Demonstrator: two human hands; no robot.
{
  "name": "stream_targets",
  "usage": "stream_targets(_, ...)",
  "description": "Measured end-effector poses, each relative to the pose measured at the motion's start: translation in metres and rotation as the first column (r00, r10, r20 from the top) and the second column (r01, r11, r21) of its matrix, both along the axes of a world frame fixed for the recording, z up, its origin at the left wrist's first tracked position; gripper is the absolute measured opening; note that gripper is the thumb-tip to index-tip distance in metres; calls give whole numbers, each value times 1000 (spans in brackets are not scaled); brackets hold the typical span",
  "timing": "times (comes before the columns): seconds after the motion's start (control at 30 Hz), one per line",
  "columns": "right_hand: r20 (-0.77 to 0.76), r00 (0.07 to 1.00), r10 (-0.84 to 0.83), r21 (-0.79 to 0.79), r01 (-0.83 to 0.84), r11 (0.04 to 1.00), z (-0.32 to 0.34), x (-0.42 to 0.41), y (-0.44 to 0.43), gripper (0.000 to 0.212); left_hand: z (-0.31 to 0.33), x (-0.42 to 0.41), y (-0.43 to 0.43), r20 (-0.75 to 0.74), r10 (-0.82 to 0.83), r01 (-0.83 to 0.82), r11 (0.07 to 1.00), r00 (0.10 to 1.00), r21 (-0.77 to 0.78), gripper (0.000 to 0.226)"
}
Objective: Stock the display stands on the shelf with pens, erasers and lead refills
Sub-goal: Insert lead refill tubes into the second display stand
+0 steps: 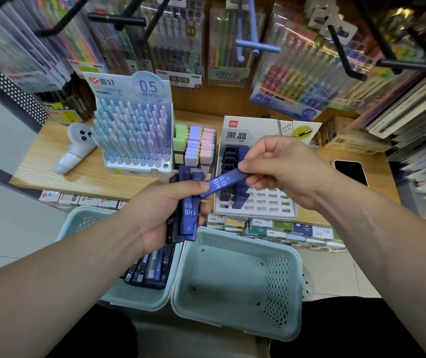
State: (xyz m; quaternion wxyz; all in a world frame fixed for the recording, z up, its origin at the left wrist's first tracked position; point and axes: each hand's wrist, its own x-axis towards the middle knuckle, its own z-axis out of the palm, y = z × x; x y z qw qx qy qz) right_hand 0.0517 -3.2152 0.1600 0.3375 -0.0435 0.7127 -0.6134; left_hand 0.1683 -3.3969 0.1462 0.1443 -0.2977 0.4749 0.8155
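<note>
Display stands share a wooden shelf (77,171), with two pale green baskets below its front edge. The right basket (294,280) shows a bare floor; the left basket (82,220) holds loose lead refill cases (149,270) in dark and blue. On the shelf, a pen stand (134,125) marked 0.5 mm, packed with pastel pens, is at left. An eraser stand (193,148) with green, lilac and pink blocks stands just beside it. A lead refill stand (266,202) at right is part filled, with many white slots open. A black phone (351,171) lies flat near that stand.

Above the baskets, the left hand (160,213) has its grip clamped around a bundle of cases (187,213), held upright. The right hand (284,166) has its grip pinched on one blue case (226,182) printed HB 0.5, held in the air over the refill stand's near left corner. The left thumb touches the case's other end.
</note>
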Motion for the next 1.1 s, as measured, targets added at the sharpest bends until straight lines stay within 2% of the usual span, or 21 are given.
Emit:
stream_targets(0.1, -43, 980, 193, 77, -189, 979, 2, 2, 4, 19, 0, -3, -3, 0, 66, -66, 998, 998, 7, 33)
stream_targets(0.17, -18, 919, 394, 150, -388, 909, 4, 6, 4, 37, -1, -3, -4, -11, 72, -72, 997, 997, -17, 38)
stream_targets(0.23, 7, 844, 536, 160, -530, 832, 2, 13, 0, 61, -1, -2, -3, -30, 38, -39, 998, 999, -45, 40)
stream_targets(0.33, -28, 801, 598, 172, -585, 792, -4, 25, -8, 82, -3, -1, -1, -65, -16, 13, 999, 998, -49, 30)
stream_targets(0.47, -49, 811, 583, 177, -568, 804, -3, 22, -7, 82, -3, -1, -1, -34, -22, 20, 998, 999, -58, 11)
stream_targets(0.67, -105, 929, 355, 183, -333, 925, 9, -5, 17, 80, -2, -3, 0, 46, -13, 12, 1000, 999, 6, 5)
stream_targets(0.77, -212, 964, 163, 217, -116, 969, 8, -19, 31, 62, -3, -7, -2, 80, 4, -10, 998, 997, 69, 10)
stream_targets(0.83, -381, 924, 27, 294, 93, 951, -2, -28, 39, 44, -5, -9, -2, 91, 16, -27, 993, 996, 117, 16)
stream_targets(0.93, -625, 780, -39, 336, 314, 888, -20, -38, 49, 27, -7, -14, 2, 84, 15, -28, 988, 996, 150, 25)
stream_targets(1.03, -697, 716, 44, 405, 343, 848, -30, -42, 52, 24, -9, -20, 7, 70, 13, -22, 992, 997, 126, 27)
stream_targets(1.1, -711, 696, 105, 448, 333, 829, -35, -44, 50, 32, -11, -24, 10, 75, 13, -21, 994, 997, 107, 28)
